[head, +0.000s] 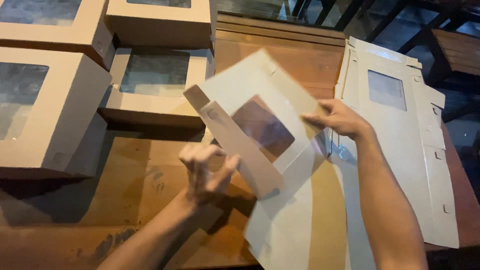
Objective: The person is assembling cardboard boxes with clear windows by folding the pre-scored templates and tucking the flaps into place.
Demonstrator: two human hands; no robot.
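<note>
Both hands grip one flat windowed box blank [260,130] – left hand [205,172] low, right hand [337,119] high.

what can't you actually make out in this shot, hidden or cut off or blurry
- Left hand, head view: motion-blurred, so its fingers' grip on the flat windowed box blank is unclear.
- Blank's lower part: cut off by the bottom edge.
- Assembled windowed boxes: cut off at left and top edges; contents hidden by window glare.
- Flat stack: count unreadable.
</note>
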